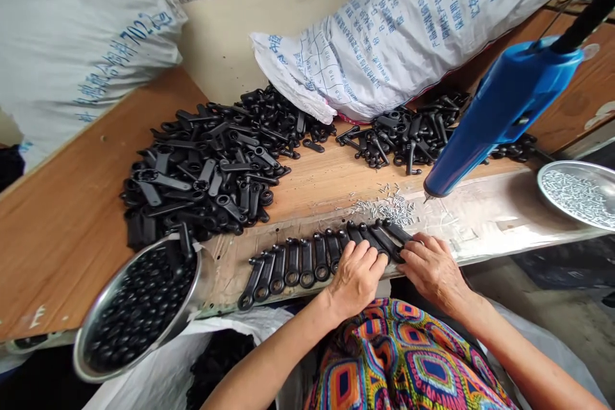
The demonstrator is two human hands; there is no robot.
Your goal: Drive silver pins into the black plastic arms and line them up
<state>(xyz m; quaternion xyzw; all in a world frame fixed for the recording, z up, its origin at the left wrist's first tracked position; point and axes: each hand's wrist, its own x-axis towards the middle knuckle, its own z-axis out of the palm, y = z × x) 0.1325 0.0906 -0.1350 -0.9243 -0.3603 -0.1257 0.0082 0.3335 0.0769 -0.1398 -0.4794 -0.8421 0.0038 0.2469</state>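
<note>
A row of black plastic lever arms (307,262), each with a ring at its near end, lies side by side along the bench's front strip. My left hand (358,277) is closed, its curled fingers resting on the arms toward the right part of the row. Beside it, my right hand (432,269) has its fingers bent round the near end of the rightmost lever arm (398,230); the fingertips are partly hidden. Just beyond the row lies a scatter of small silver screws (394,206). A blue electric screwdriver (500,115) hangs above, to the right.
A large heap of black lever arms (206,166) covers the left of the bench, and a smaller heap of black knobbed pieces (408,134) lies behind. A metal bowl (202,278) of round black pieces stands left; a screw dish (606,174) is right. White printed sacks (384,32) lean behind.
</note>
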